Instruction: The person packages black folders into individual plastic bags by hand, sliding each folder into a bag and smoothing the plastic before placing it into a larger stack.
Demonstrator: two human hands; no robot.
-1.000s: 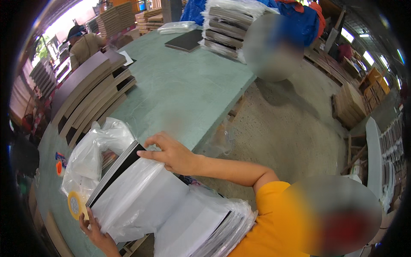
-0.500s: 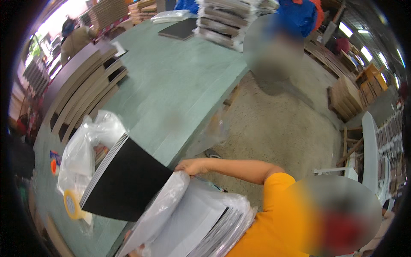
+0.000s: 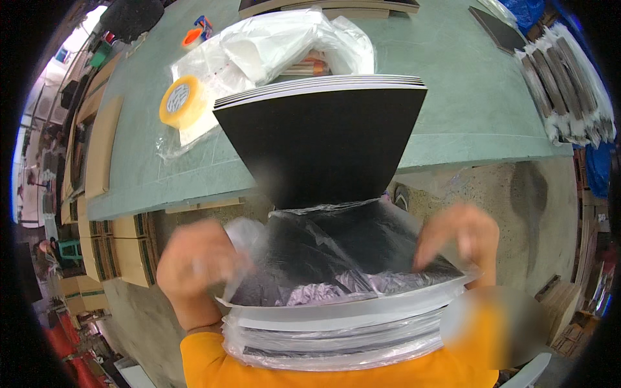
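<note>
In front of my body sits a clear plastic bag [image 3: 362,242] with black sheets inside, wrinkled along its near side. It rests on a pile of plastic-wrapped packs [image 3: 343,336] with pale edges. My left hand [image 3: 200,262], smeared by motion, is at the bag's left side by a loose flap. Over the bag's right side is my right hand [image 3: 462,239], bent at the wrist, one finger pointing down; it too is blurred. Beyond the bag, a stack of black sheets [image 3: 323,142] with white edges lies partly over the table's near edge.
The green table [image 3: 453,90] holds crumpled plastic bags [image 3: 278,45], a yellow tape roll [image 3: 179,102], an orange tape dispenser [image 3: 193,37] and wrapped stacks [image 3: 563,84] at the right. Cardboard stacks [image 3: 132,252] stand on the floor at left.
My view has turned, so the table now lies straight ahead. My right hand has left the plastic at the table edge. The lifted plastic now lies over black sheets, with a hand at each side.
</note>
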